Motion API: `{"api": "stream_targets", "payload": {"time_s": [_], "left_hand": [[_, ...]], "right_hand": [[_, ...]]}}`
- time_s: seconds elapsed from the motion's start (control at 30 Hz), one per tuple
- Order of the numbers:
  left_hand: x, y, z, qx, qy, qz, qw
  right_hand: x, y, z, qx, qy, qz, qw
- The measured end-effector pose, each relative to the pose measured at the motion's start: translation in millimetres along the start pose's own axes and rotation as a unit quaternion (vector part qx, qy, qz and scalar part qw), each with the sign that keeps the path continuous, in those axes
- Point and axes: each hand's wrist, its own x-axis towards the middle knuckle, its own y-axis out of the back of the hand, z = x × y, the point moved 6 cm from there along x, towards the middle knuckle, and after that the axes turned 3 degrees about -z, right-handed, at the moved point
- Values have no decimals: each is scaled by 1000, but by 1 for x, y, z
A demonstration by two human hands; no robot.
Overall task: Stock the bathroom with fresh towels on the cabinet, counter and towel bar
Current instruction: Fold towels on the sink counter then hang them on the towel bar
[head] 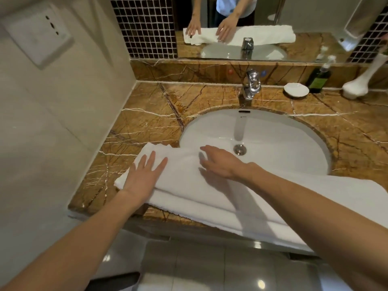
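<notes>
Presses the left hand (144, 175) flat, fingers straight and spread, on the left end of the white towel (184, 183). Lies as 1 long folded band of thick terry, 2 layers showing at the near edge, along the front of the marble counter (142, 114), overlapping the sink (273, 133) rim. Holds the right hand (220, 162) open over the fold, fingers relaxed, gripping nothing; contact unclear.

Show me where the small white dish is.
Head view: the small white dish sits back right on the counter, between the faucet and the green pump bottle.
</notes>
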Motion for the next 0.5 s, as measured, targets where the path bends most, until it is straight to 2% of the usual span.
{"api": "stream_targets", "payload": {"time_s": [0.17,0.27,0.4,0.5], "left_hand": [[-4,10,-2,20,-21,23,999],[-13,29,-5,14,-58,102,993],[-30,54,-4,17,-119,248,961],[-35,55,-9,24,-141,264,954]], "right_hand": [[47,-22,-21,69,-56,-38,995],[62,-25,-23,49,-79,-28,995],[76,-24,-31,53,-67,-23,996],[82,-22,-31,73,-97,-59,991]]}}
